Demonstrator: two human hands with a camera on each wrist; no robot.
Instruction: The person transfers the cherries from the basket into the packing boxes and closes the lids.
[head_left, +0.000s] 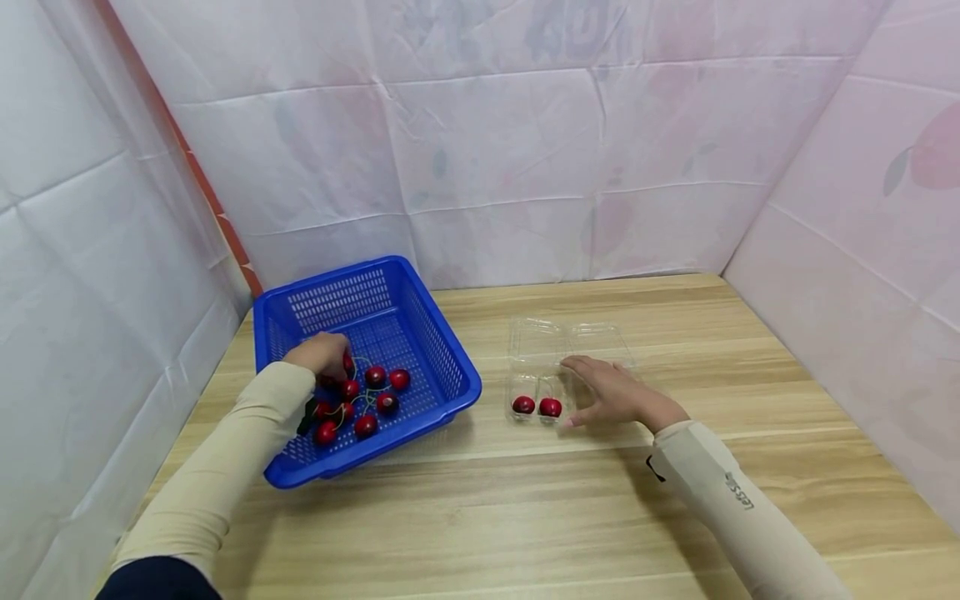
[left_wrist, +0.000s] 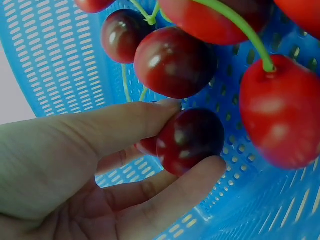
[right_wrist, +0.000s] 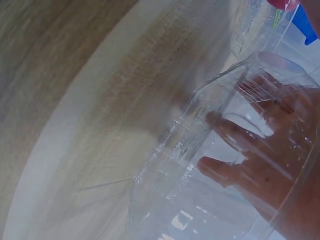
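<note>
Inside the blue basket [head_left: 453,358], my left hand [head_left: 322,354] reaches among red cherries [head_left: 375,377]. The left wrist view shows its thumb and a finger pinching a dark red cherry [left_wrist: 191,141], with part of another cherry behind the thumb. My right hand [head_left: 611,392] is at the right side of a clear plastic box [head_left: 528,385], its fingers spread. Two cherries [head_left: 551,407] sit side by side in the front compartments of that box. In the right wrist view, the fingers [right_wrist: 235,137] show through clear plastic.
The box's clear lid [head_left: 543,340] lies folded back behind it. A wooden table [head_left: 480,517] carries both basket and box. Pale printed sheets [head_left: 495,150] stand as walls at the back and both sides. The basket's left wall is close to the left sheet.
</note>
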